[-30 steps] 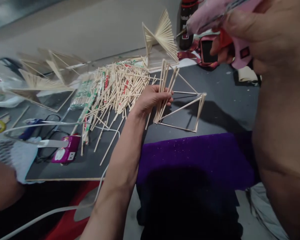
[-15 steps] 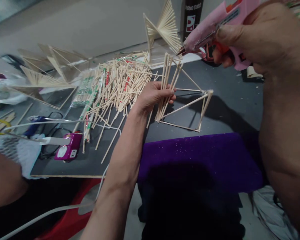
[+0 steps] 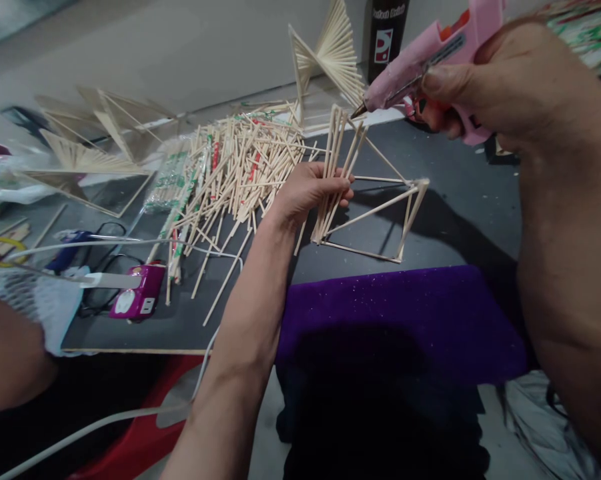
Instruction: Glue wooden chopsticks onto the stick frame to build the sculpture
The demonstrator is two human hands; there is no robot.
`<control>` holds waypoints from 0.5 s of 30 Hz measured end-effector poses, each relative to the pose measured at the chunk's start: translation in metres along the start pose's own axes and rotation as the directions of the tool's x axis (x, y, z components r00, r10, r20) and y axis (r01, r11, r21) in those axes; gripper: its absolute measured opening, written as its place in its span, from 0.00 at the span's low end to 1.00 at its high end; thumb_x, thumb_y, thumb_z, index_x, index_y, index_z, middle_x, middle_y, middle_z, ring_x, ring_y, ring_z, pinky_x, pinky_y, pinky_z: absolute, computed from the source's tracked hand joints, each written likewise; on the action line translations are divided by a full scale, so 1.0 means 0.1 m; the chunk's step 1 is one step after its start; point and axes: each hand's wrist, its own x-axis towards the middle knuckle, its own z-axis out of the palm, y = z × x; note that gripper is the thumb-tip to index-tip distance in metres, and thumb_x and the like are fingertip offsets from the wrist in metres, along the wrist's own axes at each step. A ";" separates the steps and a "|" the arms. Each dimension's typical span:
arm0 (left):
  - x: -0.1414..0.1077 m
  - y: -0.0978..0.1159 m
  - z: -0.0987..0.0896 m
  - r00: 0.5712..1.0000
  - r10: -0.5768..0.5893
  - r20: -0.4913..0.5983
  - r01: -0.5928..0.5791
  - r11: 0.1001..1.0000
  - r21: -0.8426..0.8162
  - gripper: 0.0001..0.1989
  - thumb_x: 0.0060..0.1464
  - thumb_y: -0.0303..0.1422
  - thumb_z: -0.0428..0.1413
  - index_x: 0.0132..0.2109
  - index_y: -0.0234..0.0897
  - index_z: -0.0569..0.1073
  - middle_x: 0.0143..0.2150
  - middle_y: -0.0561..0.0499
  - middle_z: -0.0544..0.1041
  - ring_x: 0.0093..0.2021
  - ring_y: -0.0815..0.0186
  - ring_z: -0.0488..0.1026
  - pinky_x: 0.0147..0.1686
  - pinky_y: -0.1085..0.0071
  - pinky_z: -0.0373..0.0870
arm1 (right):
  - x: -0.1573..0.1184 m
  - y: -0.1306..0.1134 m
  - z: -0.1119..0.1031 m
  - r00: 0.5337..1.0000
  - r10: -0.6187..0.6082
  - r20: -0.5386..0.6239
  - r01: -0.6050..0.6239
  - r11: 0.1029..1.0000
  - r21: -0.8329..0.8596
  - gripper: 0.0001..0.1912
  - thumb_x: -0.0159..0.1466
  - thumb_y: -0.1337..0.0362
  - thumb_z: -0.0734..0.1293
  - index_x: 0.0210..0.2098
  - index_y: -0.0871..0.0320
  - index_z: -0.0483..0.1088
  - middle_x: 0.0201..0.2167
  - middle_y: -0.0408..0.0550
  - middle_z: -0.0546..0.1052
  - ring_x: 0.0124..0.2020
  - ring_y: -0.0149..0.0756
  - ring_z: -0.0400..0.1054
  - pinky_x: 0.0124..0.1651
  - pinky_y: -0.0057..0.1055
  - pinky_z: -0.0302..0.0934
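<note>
My left hand (image 3: 323, 189) is closed around several thin wooden sticks that form one side of a stick frame (image 3: 371, 215) standing on the dark table. The frame's other corners reach to the right, joined with whitish lumps. In my right hand (image 3: 485, 87) is a pink hot glue gun (image 3: 410, 67), with the thumb along its side and the fingers round the handle. The gun's metal nozzle points down left, close by the top ends of the sticks; whether it touches them I cannot tell. A big pile of loose sticks (image 3: 250, 157) lies to the left of my left hand.
Finished-looking fan-shaped stick models stand at the back (image 3: 330, 57) and at the left (image 3: 95, 157). A purple adapter (image 3: 137, 291) with white cables sits near the front edge. A purple cloth (image 3: 405, 313) covers the front. Another person's arm (image 3: 10, 347) is at far left.
My right hand has brought the glue gun a little left and down, so its nozzle is nearer the stick tops. The left hand and the frame have stayed in place.
</note>
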 end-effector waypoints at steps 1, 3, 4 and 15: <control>0.00 0.00 0.00 1.000 -0.003 -0.003 0.003 1.000 0.006 0.05 0.48 0.25 0.62 0.34 0.30 0.75 0.26 0.51 0.77 0.27 0.72 0.78 0.34 0.74 0.76 | 0.00 0.00 0.00 1.000 0.007 -0.001 -0.007 1.000 -0.008 0.12 0.61 0.63 0.70 0.22 0.61 0.72 0.19 0.45 0.70 0.15 0.23 0.58 0.12 0.20 0.47; -0.01 0.01 0.00 1.000 -0.001 -0.005 0.001 1.000 0.009 0.05 0.48 0.25 0.62 0.35 0.30 0.75 0.27 0.51 0.77 0.28 0.71 0.78 0.35 0.73 0.76 | 0.01 -0.01 0.00 1.000 0.006 -0.006 -0.006 1.000 -0.013 0.13 0.61 0.62 0.71 0.22 0.61 0.72 0.19 0.44 0.70 0.15 0.23 0.58 0.12 0.20 0.47; -0.01 0.01 0.01 1.000 0.003 -0.007 -0.003 1.000 0.007 0.05 0.48 0.25 0.62 0.35 0.30 0.75 0.27 0.51 0.77 0.28 0.71 0.78 0.35 0.73 0.76 | 0.01 -0.02 0.00 1.000 0.004 -0.008 -0.004 1.000 -0.010 0.14 0.61 0.62 0.71 0.22 0.61 0.71 0.18 0.44 0.70 0.15 0.23 0.58 0.12 0.20 0.47; 0.00 0.00 0.01 1.000 -0.003 -0.020 0.003 1.000 0.015 0.06 0.46 0.25 0.62 0.34 0.31 0.74 0.27 0.51 0.77 0.31 0.68 0.80 0.37 0.70 0.77 | -0.01 0.01 0.02 0.999 -0.042 -0.008 0.042 0.999 0.014 0.14 0.60 0.63 0.71 0.20 0.59 0.70 0.16 0.43 0.67 0.15 0.24 0.57 0.12 0.22 0.46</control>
